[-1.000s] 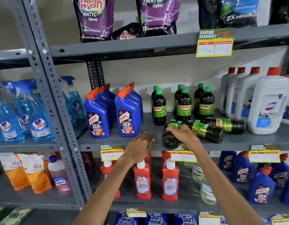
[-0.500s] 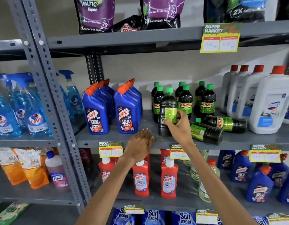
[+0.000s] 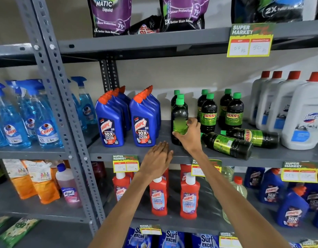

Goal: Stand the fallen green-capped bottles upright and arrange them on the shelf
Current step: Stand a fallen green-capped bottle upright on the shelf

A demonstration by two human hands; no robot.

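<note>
On the grey metal middle shelf point(image 3: 172, 154), one bottle up, two left.
Right hand point(image 3: 189, 138) fingers grasp an upright dark green-capped plastic bottle point(image 3: 179, 120); left hand point(image 3: 157, 158) rests released; two fallen green-capped bottles point(image 3: 227, 144) lie just right, near standing ones.

Grey slotted-angle steel racking point(image 3: 52, 97) being seen across whole view, perforated uprights running top to bottom. Pale cream wall point(image 3: 172, 76) showing behind shelf boards, bottle shadows being cast on it. Three shelf levels being lit evenly from front. Yellow-green price tags point(image 3: 250, 42) being clipped to board edges. Second rack bay point(image 3: 15, 52) adjoining at left, its boards sitting slightly lower. Floor and windows being hidden.
</note>
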